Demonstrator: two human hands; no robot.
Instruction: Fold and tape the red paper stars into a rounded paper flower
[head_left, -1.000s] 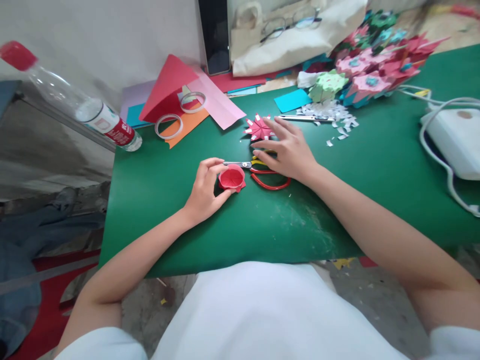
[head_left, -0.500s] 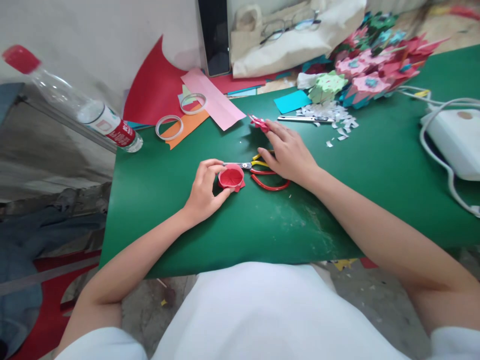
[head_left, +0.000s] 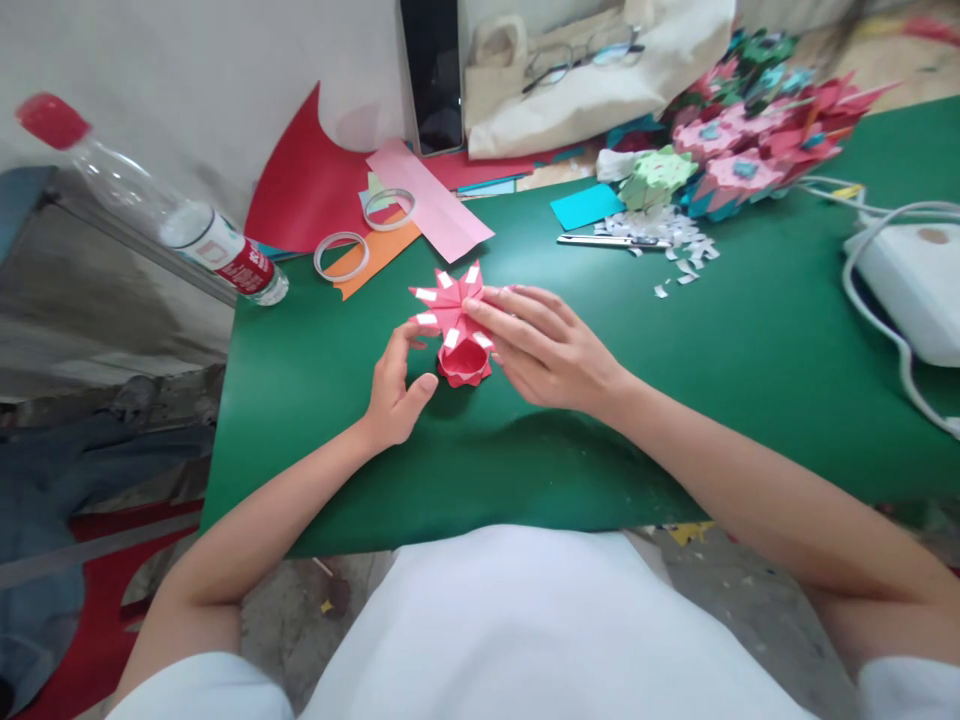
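Red paper cup (head_left: 463, 364) rests on the green tabletop (head_left: 292, 370), below the pink paper star (head_left: 451, 306). The right hand (head_left: 562, 355), fingers close together, pinches the star; the left hand (head_left: 391, 395) is spread beside it. Gripping clear of the white tabs (head_left: 426, 319) should spare them.

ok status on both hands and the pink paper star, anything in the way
Right hand holding pink paper star. Left hand open, fingertips by star's edge. Star partly hides red paper cup.

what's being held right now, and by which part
The right hand holds the red paper star by its right side, fingertips reaching its centre; whether the left hand grips its left edge cannot be told.
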